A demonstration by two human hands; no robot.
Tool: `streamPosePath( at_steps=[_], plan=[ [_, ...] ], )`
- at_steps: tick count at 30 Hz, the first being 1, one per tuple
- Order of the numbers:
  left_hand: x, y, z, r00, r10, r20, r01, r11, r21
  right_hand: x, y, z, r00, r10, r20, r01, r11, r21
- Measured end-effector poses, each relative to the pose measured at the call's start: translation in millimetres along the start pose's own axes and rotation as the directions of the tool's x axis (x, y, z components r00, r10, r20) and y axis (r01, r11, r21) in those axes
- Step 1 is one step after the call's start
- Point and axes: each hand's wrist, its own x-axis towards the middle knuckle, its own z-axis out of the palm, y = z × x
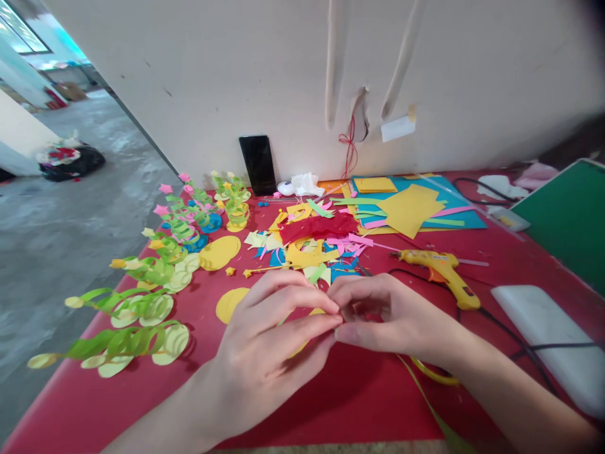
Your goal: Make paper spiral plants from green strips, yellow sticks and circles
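My left hand (278,343) and my right hand (387,315) meet fingertip to fingertip over the front of the table. Both are closed in a pinch, and the fingers hide most of what is between them. Bits of yellow and green paper show through the gaps of my left hand; whether they are held or lie beneath, I cannot tell. A green paper strip (432,407) runs from under my right hand toward the table's front edge. Yellow paper discs (231,304) lie beside my left hand. Beyond the fingertips is a heap of coloured paper scraps (312,252).
Spiral green paper plants (158,268) with stars on round bases line the left. A yellow glue gun (439,268) with its cord lies right, near a white block (543,343). A phone (258,165) leans on the wall. Blue paper sheets (472,219) lie at the back.
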Motion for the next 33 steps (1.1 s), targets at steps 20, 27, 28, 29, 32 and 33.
streamPosePath(
  at_steps=[20,27,28,29,32,33],
  plan=[
    [3.3,-1.5,0.3,0.999,-0.049,-0.003,0.049,0.996,-0.073,0.5,2.3,-2.7,0.996,0.051,0.075,-0.059,0.993,0.104],
    [3.2,-0.6,0.0,0.989,-0.141,0.032,0.145,0.973,-0.182,0.0,4.5,-0.3,0.996,0.03,0.083,-0.039,0.993,0.11],
    [3.1,-0.5,0.3,0.989,-0.147,0.031,0.15,0.971,-0.187,0.1,4.4,0.6,0.997,0.027,0.069,-0.034,0.993,0.113],
    [3.0,-0.5,0.7,0.988,-0.15,0.03,0.153,0.97,-0.188,0.3,4.1,1.5,0.998,0.023,0.054,-0.029,0.993,0.113],
    [3.1,-0.8,2.2,0.991,-0.133,0.011,0.133,0.98,-0.149,0.8,2.8,3.6,1.0,0.0,0.009,-0.001,0.996,0.09],
    [3.1,-1.0,2.6,0.993,-0.117,0.0,0.116,0.985,-0.126,0.8,2.5,3.9,1.0,-0.009,0.001,0.009,0.997,0.078]
  ],
)
